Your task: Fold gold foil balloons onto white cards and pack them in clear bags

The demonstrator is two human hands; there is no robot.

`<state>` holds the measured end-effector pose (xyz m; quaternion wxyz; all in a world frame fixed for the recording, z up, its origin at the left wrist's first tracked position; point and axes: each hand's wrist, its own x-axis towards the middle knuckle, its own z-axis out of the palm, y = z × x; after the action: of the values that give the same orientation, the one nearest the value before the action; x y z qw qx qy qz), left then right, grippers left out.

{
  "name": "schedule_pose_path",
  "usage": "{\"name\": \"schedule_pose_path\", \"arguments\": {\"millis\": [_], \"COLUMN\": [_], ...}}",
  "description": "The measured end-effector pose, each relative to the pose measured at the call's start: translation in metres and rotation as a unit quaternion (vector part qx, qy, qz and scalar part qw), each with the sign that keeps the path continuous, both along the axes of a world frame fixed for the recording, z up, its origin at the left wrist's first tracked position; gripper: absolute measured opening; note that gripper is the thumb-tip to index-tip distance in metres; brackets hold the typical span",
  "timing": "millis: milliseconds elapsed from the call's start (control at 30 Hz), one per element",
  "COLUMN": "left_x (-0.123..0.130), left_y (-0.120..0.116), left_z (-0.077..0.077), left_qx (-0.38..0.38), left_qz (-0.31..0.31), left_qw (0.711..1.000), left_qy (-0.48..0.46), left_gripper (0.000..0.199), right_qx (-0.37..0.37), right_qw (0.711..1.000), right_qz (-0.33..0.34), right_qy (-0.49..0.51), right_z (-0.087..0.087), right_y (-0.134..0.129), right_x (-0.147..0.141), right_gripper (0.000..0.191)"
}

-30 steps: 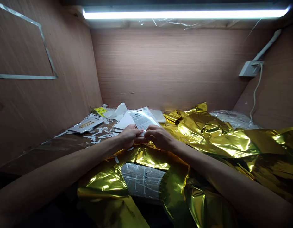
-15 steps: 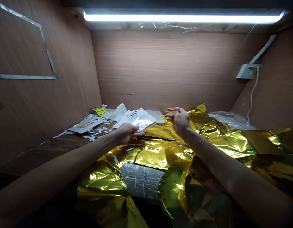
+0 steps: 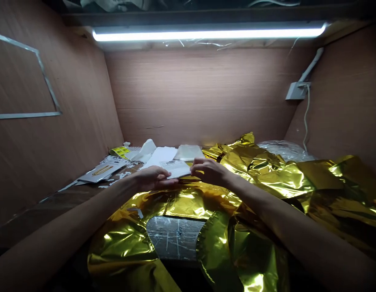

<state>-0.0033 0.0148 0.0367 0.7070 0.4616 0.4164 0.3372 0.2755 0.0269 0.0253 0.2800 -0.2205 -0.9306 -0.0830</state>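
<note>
My left hand (image 3: 153, 177) is closed around the left side of a flat white packet (image 3: 177, 168), thumb on top and fingers beneath. Dark printed lines show on the packet's upper face. At its right end, my right hand (image 3: 206, 170) has its fingertips pinched together on the edge. Shiny gold foil (image 3: 188, 202), shaped like large foil balloons laid flat, spreads under and in front of both hands. Behind the packet lie white sheets (image 3: 162, 155) and a pale translucent packet (image 3: 189, 152).
Printed packets with a gold U picture (image 3: 101, 171) lie at the left among white scraps, near a yellow label sheet (image 3: 120, 152). Crumpled clear plastic (image 3: 282, 150) is at the back right. Wooden walls enclose the bench; a tube light (image 3: 206, 34) and socket box (image 3: 297, 90) are above.
My right hand has come left and down to the packet's right end. The packet has been lowered and tilted flatter in my left hand. The view has shifted slightly.
</note>
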Motion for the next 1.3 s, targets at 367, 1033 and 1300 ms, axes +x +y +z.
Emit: {"name": "schedule_pose_path", "arguments": {"millis": [367,1033,1300], "left_x": [0.012,-0.004,0.016], "left_y": [-0.031,-0.006,-0.020], "left_z": [0.010,-0.005,-0.008], "left_qx": [0.563,0.494,0.593], "left_qz": [-0.160,-0.211,-0.142], "left_qw": [0.708,0.732,0.584], "left_qy": [0.395,0.418,0.536], "left_gripper": [0.020,0.041,0.050], "right_qx": [-0.118,-0.233,-0.260], "right_qw": [0.989,0.971,0.964], "right_qz": [-0.019,-0.058,-0.057], "right_qy": [-0.086,-0.009,-0.025], "right_z": [0.006,-0.016,-0.014], "right_y": [-0.005,0.020,0.019], "right_x": [-0.007,0.003,0.006], "right_gripper": [0.012,0.011,0.018]}}
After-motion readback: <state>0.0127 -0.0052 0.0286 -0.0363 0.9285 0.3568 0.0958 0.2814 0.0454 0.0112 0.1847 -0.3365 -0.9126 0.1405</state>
